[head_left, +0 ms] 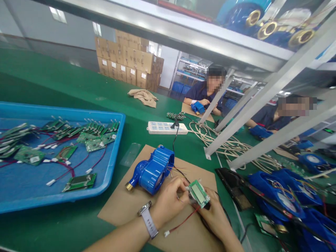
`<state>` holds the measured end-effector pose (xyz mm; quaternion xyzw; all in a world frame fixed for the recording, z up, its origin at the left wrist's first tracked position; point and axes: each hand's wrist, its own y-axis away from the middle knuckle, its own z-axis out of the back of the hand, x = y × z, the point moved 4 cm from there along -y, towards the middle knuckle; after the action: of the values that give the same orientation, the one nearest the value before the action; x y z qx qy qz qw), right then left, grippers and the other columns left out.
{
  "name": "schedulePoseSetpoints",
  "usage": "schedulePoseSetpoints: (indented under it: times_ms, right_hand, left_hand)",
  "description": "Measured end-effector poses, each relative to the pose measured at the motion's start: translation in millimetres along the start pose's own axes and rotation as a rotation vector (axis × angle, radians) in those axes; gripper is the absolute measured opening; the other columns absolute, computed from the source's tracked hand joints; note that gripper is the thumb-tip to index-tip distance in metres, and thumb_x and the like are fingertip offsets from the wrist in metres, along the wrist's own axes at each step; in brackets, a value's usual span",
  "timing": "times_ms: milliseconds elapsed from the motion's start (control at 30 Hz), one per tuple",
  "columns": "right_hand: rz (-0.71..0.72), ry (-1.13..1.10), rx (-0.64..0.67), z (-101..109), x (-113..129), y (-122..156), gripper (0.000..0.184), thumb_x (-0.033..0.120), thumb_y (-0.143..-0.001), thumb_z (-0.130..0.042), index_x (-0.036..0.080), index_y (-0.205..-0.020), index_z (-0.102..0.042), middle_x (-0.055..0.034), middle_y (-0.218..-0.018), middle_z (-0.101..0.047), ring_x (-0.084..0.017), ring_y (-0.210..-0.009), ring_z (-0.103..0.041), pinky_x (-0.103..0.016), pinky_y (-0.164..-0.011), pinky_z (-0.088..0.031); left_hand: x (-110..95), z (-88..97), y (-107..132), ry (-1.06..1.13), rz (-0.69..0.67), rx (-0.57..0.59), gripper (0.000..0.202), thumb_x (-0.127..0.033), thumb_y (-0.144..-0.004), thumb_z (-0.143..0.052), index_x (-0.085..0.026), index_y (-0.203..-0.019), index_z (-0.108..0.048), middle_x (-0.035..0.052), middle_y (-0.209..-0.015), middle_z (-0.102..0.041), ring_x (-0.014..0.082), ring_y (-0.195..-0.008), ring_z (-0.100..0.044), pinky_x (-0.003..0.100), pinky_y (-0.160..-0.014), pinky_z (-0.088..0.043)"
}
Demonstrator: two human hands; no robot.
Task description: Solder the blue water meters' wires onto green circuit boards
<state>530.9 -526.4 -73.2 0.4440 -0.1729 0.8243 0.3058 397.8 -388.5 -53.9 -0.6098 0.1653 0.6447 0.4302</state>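
Observation:
Between my hands is a green circuit board [198,193] with a small grey display facing up. My right hand [216,215] is closed round its right and lower side, with a dark thing partly hidden beneath. My left hand [170,199], wearing a watch [148,218], pinches at the board's left edge. Thin wires show by its fingers, but what they grip is hidden. A red and dark lead [183,223] hangs from the board to a white plug. Just beyond my left hand, a blue water meter [154,170] with a brass end lies on a cardboard sheet [123,204].
On the left, a blue tray [119,147] holds several circuit boards with leads. A white power strip [166,127], coiled cables [223,143] and metal posts [225,122] stand beyond. More blue meters [278,194] lie right. Two co-workers sit across the table; a shelf hangs overhead.

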Motion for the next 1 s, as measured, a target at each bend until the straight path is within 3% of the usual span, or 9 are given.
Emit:
schedulePoseSetpoints:
  times_ms: [133,300,400,500,600,700,800,900,1000]
  right_hand:
    - [-0.066,-0.262,-0.086,26.9,-5.3,13.3,0.035,0.035,-0.059,-0.079,0.021,-0.089,-0.069,-0.0093,-0.106,-0.067,-0.028,-0.106,-0.059,-0.044,-0.099,-0.042]
    - [-0.146,-0.617,-0.580,76.7,-41.0,26.8,0.045,0.053,-0.066,-0.071,0.024,-0.097,-0.056,-0.0006,-0.092,-0.066,-0.014,-0.070,-0.063,-0.032,-0.069,-0.054]
    - [-0.202,-0.706,-0.770,96.7,-60.3,20.3,0.036,0.048,-0.076,-0.066,0.020,-0.095,-0.055,0.0026,-0.080,-0.059,-0.009,-0.061,-0.057,-0.026,-0.060,-0.051]
    - [-0.251,-0.701,-0.842,107.8,-68.5,6.1,0.026,0.037,-0.089,-0.057,0.015,-0.103,-0.055,-0.0003,-0.087,-0.058,-0.009,-0.067,-0.056,-0.024,-0.060,-0.050]
    - [-0.290,-0.633,-0.888,115.3,-70.0,-4.2,0.026,0.034,-0.091,-0.056,0.014,-0.107,-0.056,-0.0022,-0.094,-0.059,-0.010,-0.072,-0.058,-0.025,-0.062,-0.052]
    - [-0.308,-0.543,-0.930,123.2,-69.0,-6.1,0.023,0.033,-0.090,-0.057,0.014,-0.103,-0.057,-0.0002,-0.086,-0.060,-0.007,-0.065,-0.056,-0.021,-0.056,-0.049]
    - [-0.291,-0.469,-0.970,131.8,-66.2,-3.1,0.027,0.034,-0.081,-0.068,0.012,-0.094,-0.061,0.0020,-0.072,-0.060,-0.006,-0.052,-0.051,-0.019,-0.046,-0.044]
    - [-0.260,-0.393,-1.032,140.1,-63.3,0.6,0.041,0.041,-0.060,-0.080,0.011,-0.083,-0.063,0.0006,-0.059,-0.060,-0.011,-0.045,-0.050,-0.023,-0.039,-0.042]
    - [-0.234,-0.303,-1.080,145.8,-62.6,2.4,0.046,0.046,-0.051,-0.081,0.012,-0.077,-0.064,0.0008,-0.053,-0.057,-0.013,-0.044,-0.050,-0.026,-0.038,-0.041]
  left_hand:
    - [-1.9,0.4,0.6,-0.004,-0.023,-0.002,0.015,-0.007,-0.076,-0.054,-0.020,-0.072,-0.048,0.0030,-0.089,-0.065,0.0179,-0.088,-0.060,0.030,-0.079,-0.044]
    - [-1.6,1.2,0.0,-0.001,-0.040,0.013,0.013,-0.011,-0.080,-0.052,-0.020,-0.071,-0.047,0.0046,-0.090,-0.065,0.0183,-0.088,-0.060,0.030,-0.078,-0.046]
    - [-0.2,0.9,1.2,-0.005,-0.049,0.020,0.012,-0.014,-0.081,-0.052,-0.020,-0.072,-0.048,0.0046,-0.090,-0.065,0.0185,-0.088,-0.060,0.031,-0.078,-0.046]
    - [-1.0,0.4,2.9,-0.006,-0.072,0.025,0.011,-0.014,-0.081,-0.051,-0.020,-0.073,-0.047,0.0045,-0.089,-0.062,0.0182,-0.088,-0.058,0.031,-0.078,-0.045]
    - [-4.1,0.9,4.3,-0.012,-0.096,0.021,0.013,-0.012,-0.080,-0.050,-0.020,-0.072,-0.045,0.0043,-0.087,-0.060,0.0180,-0.086,-0.057,0.031,-0.077,-0.045]
    - [-7.4,2.1,5.0,-0.023,-0.103,0.013,0.016,-0.011,-0.078,-0.052,-0.020,-0.070,-0.042,0.0040,-0.085,-0.059,0.0178,-0.084,-0.057,0.030,-0.075,-0.044]
    - [-8.8,2.5,5.1,-0.036,-0.101,0.011,0.018,-0.010,-0.077,-0.054,-0.020,-0.069,-0.041,0.0035,-0.084,-0.059,0.0175,-0.082,-0.057,0.030,-0.073,-0.044]
    - [-8.1,1.6,4.6,-0.049,-0.102,0.012,0.018,-0.009,-0.076,-0.055,-0.020,-0.069,-0.042,0.0029,-0.084,-0.060,0.0173,-0.081,-0.057,0.030,-0.072,-0.044]
    - [-6.6,0.3,3.6,-0.057,-0.101,0.015,0.018,-0.009,-0.077,-0.055,-0.020,-0.070,-0.043,0.0028,-0.084,-0.059,0.0172,-0.082,-0.057,0.030,-0.073,-0.043]
